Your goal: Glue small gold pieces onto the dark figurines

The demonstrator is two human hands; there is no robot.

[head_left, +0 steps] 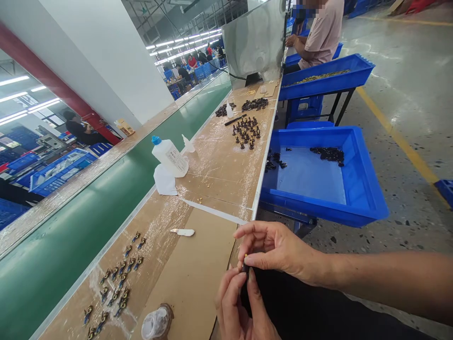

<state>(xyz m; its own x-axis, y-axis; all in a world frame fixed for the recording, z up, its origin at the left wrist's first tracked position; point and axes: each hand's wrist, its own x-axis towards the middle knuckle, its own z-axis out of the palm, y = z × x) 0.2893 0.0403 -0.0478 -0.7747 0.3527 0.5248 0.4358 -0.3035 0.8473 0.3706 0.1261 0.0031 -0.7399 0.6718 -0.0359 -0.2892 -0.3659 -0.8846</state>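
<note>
At the table's near edge my two hands meet over one small dark piece with a yellow tip (245,266). My left hand (238,302) pinches it from below between thumb and fingers. From above, my right hand (276,248) closes its thumb and forefinger on the yellow end. Fingertips cover much of the piece, so its exact kind is unclear. Left of my hands lies a sheet of brown cardboard (191,264). A small white-handled knife (184,232) rests near its far end. Several small dark-and-gold parts (122,278) lie in loose rows at the left.
A white bottle with a blue cap (171,158) stands beyond the cardboard, near a small dropper bottle (188,144). More dark pieces with gold tops (246,130) stand farther back. A blue bin (368,184) is at the right. A person (323,33) sits behind the metal panel (253,45).
</note>
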